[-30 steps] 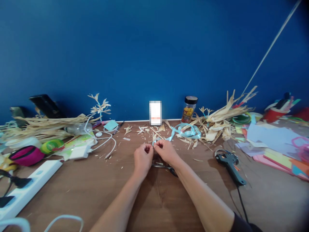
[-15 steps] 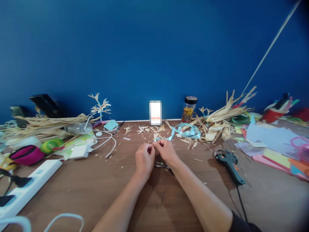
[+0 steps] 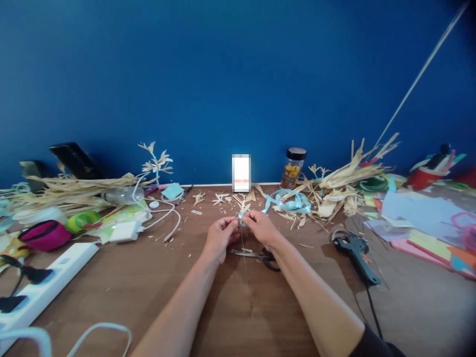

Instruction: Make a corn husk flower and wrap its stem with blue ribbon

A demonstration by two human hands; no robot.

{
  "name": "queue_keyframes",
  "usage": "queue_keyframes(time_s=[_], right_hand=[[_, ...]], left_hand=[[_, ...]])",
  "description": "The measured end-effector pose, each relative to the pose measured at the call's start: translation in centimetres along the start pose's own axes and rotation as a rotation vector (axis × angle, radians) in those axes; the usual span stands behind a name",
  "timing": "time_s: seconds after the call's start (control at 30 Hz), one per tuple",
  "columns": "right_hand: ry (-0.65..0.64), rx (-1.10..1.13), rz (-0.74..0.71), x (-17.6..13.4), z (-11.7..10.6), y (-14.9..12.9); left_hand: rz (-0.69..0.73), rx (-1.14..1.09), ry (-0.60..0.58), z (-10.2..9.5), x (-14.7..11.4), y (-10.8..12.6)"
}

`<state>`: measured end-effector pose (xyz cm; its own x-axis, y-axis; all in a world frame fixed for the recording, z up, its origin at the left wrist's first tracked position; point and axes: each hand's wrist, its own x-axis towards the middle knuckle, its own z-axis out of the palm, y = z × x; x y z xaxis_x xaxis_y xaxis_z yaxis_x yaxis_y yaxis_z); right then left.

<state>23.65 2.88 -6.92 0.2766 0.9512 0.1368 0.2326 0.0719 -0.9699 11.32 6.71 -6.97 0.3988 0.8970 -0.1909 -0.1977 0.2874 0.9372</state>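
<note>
My left hand (image 3: 220, 237) and my right hand (image 3: 263, 230) meet over the middle of the table, fingertips pinched around a small corn husk flower (image 3: 243, 204). Pale blue ribbon (image 3: 240, 216) shows at its base between the fingers. A thin wire-like stem (image 3: 244, 250) hangs down from there toward me. Beneath the hands lie scissors (image 3: 256, 255) with dark handles, partly behind my right wrist. Beyond my right hand, a loose coil of light blue ribbon (image 3: 293, 202) rests among husk scraps (image 3: 219, 199).
A glue gun (image 3: 355, 255) with its cord lies at right, near coloured paper (image 3: 412, 210). Husk bundles (image 3: 340, 191) and a lidded jar (image 3: 292, 168) stand by the blue wall. At left are a power strip (image 3: 55, 282), white cables and a finished-looking husk flower stem (image 3: 156, 163).
My hands have moved slightly apart, the left one outward. More of the husk flower, the blue ribbon at its base and the scissors below now shows.
</note>
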Motion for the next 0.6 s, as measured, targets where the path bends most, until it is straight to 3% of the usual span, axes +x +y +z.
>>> queue_keyframes(time_s=[0.3, 0.6], right_hand=[[0.02, 0.01, -0.037, -0.01, 0.15, 0.06], [0.034, 0.006, -0.038, -0.08, 0.31, 0.05]], left_hand=[[0.0, 0.13, 0.006, -0.14, -0.06, 0.11], [-0.038, 0.117, -0.001, -0.03, -0.05, -0.12]])
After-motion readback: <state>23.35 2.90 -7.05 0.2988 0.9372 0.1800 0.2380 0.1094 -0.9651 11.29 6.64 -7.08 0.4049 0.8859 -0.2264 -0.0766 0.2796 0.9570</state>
